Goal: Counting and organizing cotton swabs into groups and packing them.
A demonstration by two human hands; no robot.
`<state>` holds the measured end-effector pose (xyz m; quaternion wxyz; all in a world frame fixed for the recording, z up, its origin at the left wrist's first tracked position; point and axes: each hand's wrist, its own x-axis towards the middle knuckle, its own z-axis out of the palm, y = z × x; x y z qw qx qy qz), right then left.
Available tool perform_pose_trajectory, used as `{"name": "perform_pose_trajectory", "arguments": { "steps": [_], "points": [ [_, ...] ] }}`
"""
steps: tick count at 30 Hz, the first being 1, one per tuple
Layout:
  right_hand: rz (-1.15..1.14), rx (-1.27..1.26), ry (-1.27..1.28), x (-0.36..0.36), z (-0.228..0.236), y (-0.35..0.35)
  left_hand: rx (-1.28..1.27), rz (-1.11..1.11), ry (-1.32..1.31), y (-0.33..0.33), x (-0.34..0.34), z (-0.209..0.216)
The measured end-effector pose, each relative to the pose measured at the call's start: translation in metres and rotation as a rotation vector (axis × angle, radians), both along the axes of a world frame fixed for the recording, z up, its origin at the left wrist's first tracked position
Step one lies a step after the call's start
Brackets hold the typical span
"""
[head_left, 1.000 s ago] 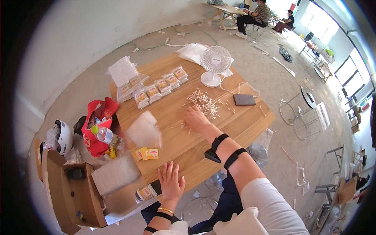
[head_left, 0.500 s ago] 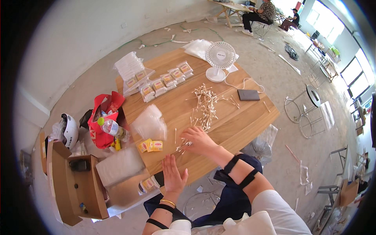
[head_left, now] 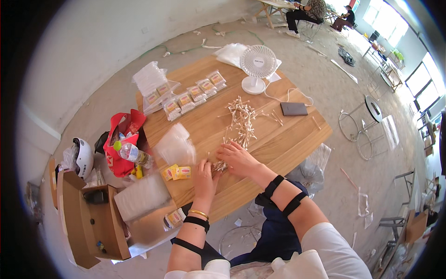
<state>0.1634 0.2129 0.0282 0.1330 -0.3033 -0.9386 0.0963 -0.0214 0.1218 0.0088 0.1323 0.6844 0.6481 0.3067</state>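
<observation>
Red bag beside the table's left edge, stuffed full, a water bottle with a green cap poking out of it. Below that, an open cardboard box on the floor with a dark object lying inside. Up on the wooden table, a row of small clear packets each filled with sticks and a yellow label, and a heap of empty clear bags nearer the front. Loose cotton swabs lie scattered mid-table. Now both hands meet over a small bunch of swabs near the front edge: the right hand curls loosely over it, the left hand presses in from the side, fingers fairly narrow. Half a second ago the left hand lay flat and apart at the table's edge; it has slid forward to join the right one, which has barely shifted
</observation>
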Motion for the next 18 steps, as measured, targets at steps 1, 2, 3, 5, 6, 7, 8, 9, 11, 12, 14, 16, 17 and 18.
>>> {"name": "perform_pose_trajectory", "arguments": {
  "steps": [1, 2, 3, 5, 6, 7, 8, 9, 11, 12, 14, 16, 17, 18],
  "points": [
    [0.015, 0.012, -0.002, 0.002, -0.003, 0.004, -0.004, -0.004, 0.001, 0.003, -0.001, -0.002],
    [0.014, 0.007, 0.0, 0.004, -0.004, 0.007, 0.071, -0.029, 0.055, 0.004, -0.004, -0.002],
    [0.012, -0.014, 0.061, 0.009, -0.004, 0.01, 0.147, -0.053, 0.108, 0.006, -0.006, -0.002],
    [0.008, -0.04, 0.122, 0.019, -0.003, 0.016, 0.167, -0.061, 0.105, 0.009, -0.009, -0.002],
    [0.013, -0.041, 0.135, 0.023, -0.002, 0.019, 0.192, -0.066, 0.1, 0.009, -0.009, -0.002],
    [0.019, -0.043, 0.147, 0.028, -0.001, 0.022, 0.188, -0.068, 0.099, 0.01, -0.011, -0.002],
    [0.016, -0.046, 0.148, 0.033, -0.003, 0.027, 0.221, -0.067, 0.089, 0.009, -0.013, -0.002],
    [0.002, 0.01, 0.14, 0.04, -0.006, 0.032, 0.256, -0.068, 0.077, 0.01, -0.013, -0.002],
    [-0.013, 0.061, 0.136, 0.052, -0.007, 0.039, 0.255, -0.075, 0.087, 0.009, -0.014, 0.0],
    [-0.049, 0.064, 0.151, 0.056, -0.005, 0.04, 0.255, -0.077, 0.1, 0.007, -0.015, 0.001],
    [-0.084, 0.066, 0.166, 0.061, -0.001, 0.044, 0.241, -0.1, 0.12, 0.004, -0.02, 0.001],
    [-0.137, 0.112, 0.148, 0.062, 0.004, 0.047, 0.23, -0.121, 0.139, -0.004, -0.025, 0.001],
    [-0.14, 0.111, 0.147, 0.064, 0.004, 0.05, 0.22, -0.145, 0.134, -0.008, -0.025, 0.002],
    [-0.174, 0.113, 0.132, 0.066, 0.003, 0.053, 0.21, -0.168, 0.13, -0.012, -0.025, 0.002]
  ]
}}
